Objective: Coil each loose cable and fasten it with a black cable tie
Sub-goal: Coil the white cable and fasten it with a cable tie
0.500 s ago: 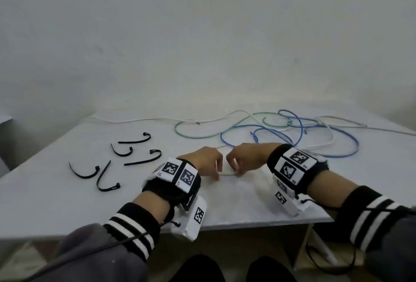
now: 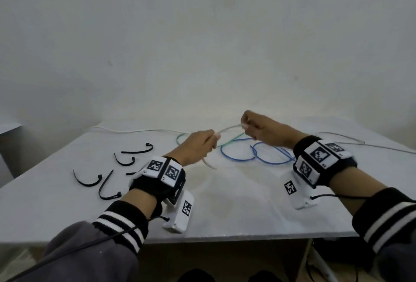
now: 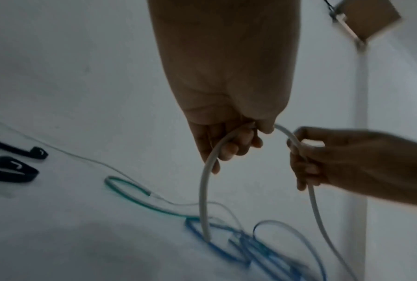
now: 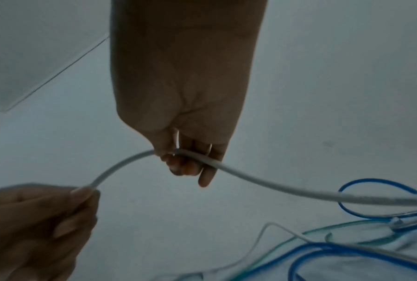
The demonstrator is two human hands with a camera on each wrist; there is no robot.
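Your left hand (image 2: pixel 198 146) and right hand (image 2: pixel 263 130) each grip the thin white cable (image 2: pixel 229 129) above the grey table (image 2: pixel 236 202).

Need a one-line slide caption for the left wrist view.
Left hand and right hand hold a white cable arched above blue cables.

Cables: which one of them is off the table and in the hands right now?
The white cable: it arcs in the air between the left hand and right hand, while the blue cable and green cable lie on the table.

White cable (image 2: pixel 229 129) arched between hands
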